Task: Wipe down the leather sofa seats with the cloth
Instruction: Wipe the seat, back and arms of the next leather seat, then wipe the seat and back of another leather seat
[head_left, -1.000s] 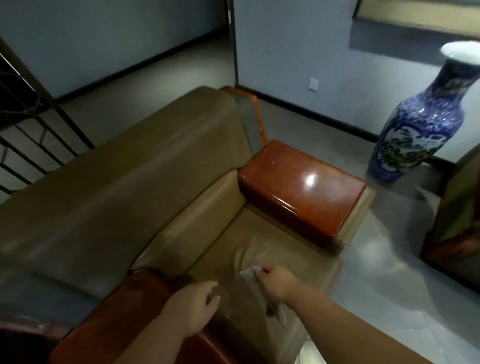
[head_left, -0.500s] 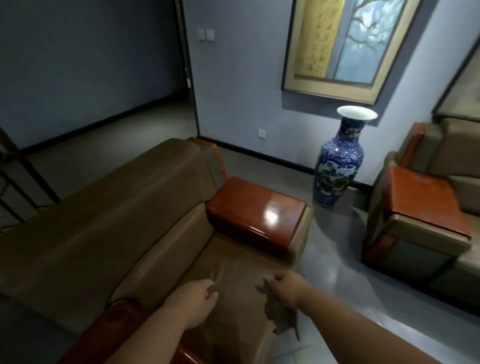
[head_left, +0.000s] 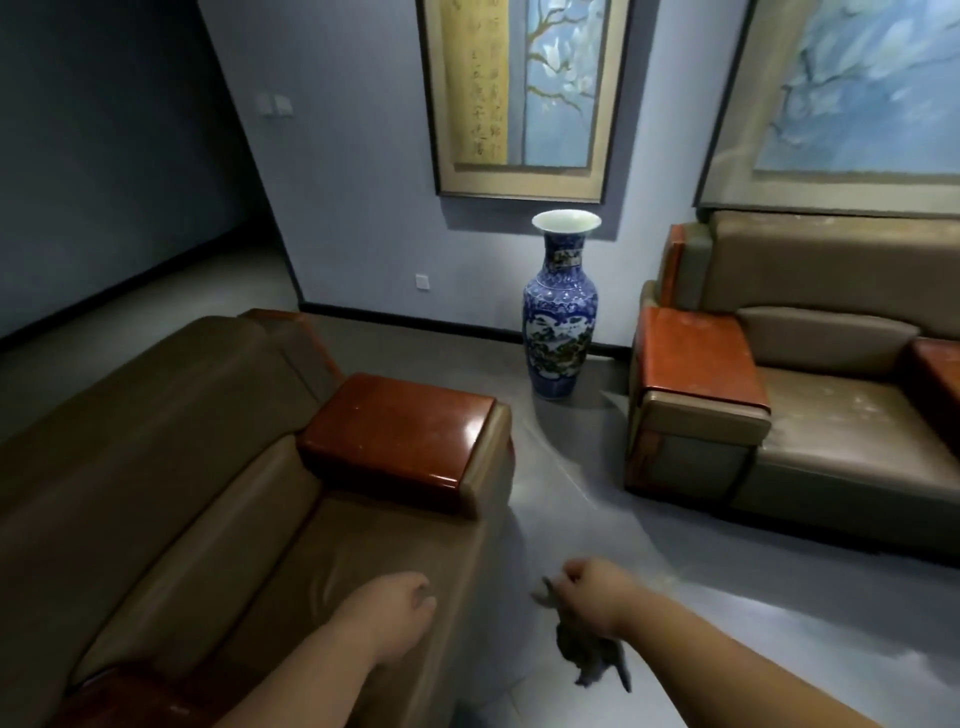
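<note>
Hanging from the right hand (head_left: 592, 590), the cloth (head_left: 584, 652) is a dark, crumpled bundle that dangles below the wrist over the grey floor (head_left: 649, 582), just off the front edge of the near sofa (head_left: 156, 467). That hand's fingers are curled round the cloth's upper end, knuckles up. The left hand (head_left: 400, 608) hovers over the front of the near sofa's seat (head_left: 322, 566), its fingers loosely curled and holding nothing; whether it touches the leather cannot be told. The seat is brown leather, with a cushion rising behind it and a backrest beyond that. A glossy red-brown armrest (head_left: 400, 431) caps the far end of this sofa, and the corner of another such armrest shows at the bottom left, under the left forearm. Across the floor stands a second sofa (head_left: 841, 415) of the same leather, with its own red-brown armrest (head_left: 696, 358) facing the near one; pale scuffs mark its seat. Between the two sofas, against the wall, a tall blue-and-white vase (head_left: 560, 317) stands upright. Above the vase hangs a framed painting (head_left: 524, 93) with a strip of calligraphy beside pale blossoms, and a larger painting (head_left: 857, 93) hangs over the second sofa.
</note>
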